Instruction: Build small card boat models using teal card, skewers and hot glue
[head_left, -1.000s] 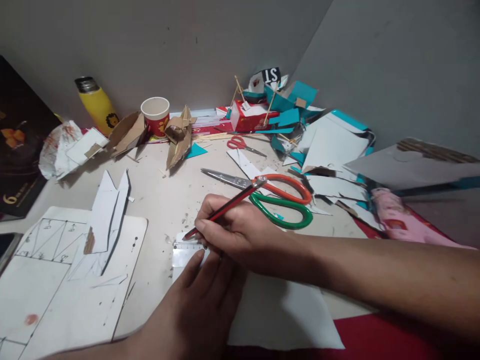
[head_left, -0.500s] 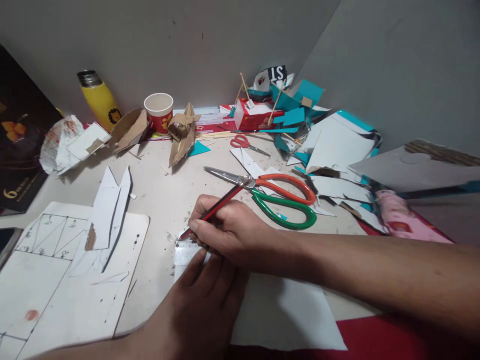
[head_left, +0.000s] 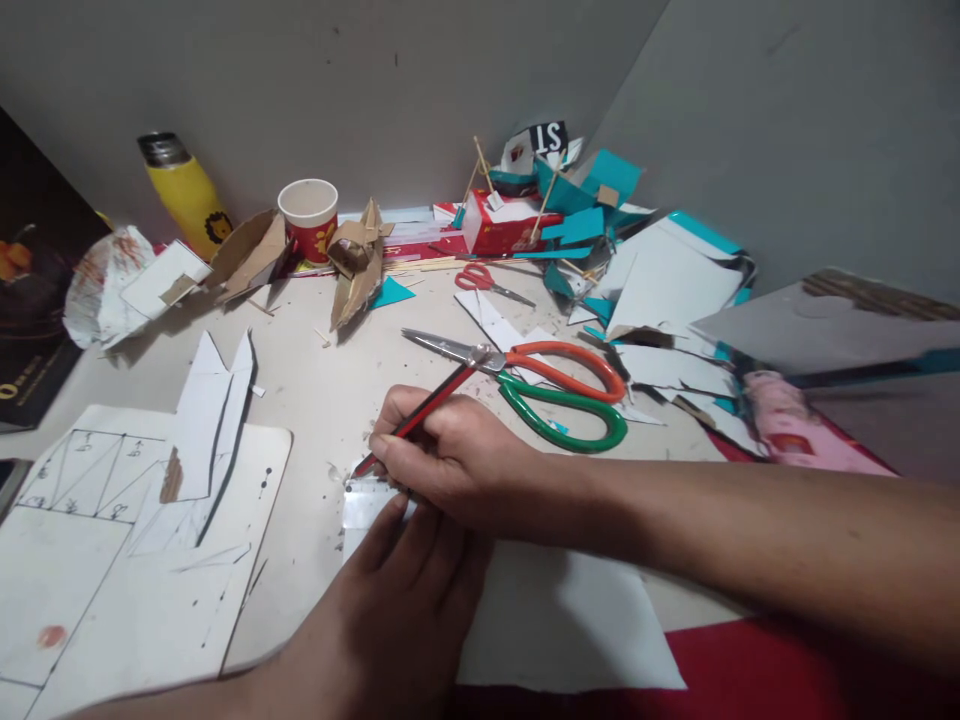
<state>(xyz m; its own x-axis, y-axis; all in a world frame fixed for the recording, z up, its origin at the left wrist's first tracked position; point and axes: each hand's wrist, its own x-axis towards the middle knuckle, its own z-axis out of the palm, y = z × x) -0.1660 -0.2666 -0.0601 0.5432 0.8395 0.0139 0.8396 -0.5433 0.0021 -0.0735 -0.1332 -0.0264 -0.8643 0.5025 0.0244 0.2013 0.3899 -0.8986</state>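
Note:
In my right hand (head_left: 457, 450) is a red and black pencil (head_left: 435, 402), its fingers pinched round the lower part. The pencil slants down to the left, its tip at the upper left edge of a clear ruler (head_left: 364, 510). My left hand (head_left: 420, 585) presses the ruler down with its fingertips; part of the ruler is hidden under both hands. Beneath lies a white card sheet (head_left: 570, 630). Just beyond my right hand rest large scissors (head_left: 487, 358) with one orange and one green handle.
At left lies a marked white board (head_left: 247, 500) with cut card pieces (head_left: 199, 420) on it. Along the back stand a yellow bottle (head_left: 184, 195), a paper cup (head_left: 309, 225) and cardboard models (head_left: 356, 270). Small red scissors (head_left: 476, 277) and card scraps (head_left: 679, 370) lie further right.
The whole view has shifted slightly, so things appear a little further left. Both hands keep the same hold, and the pencil tip stays near the ruler's left end.

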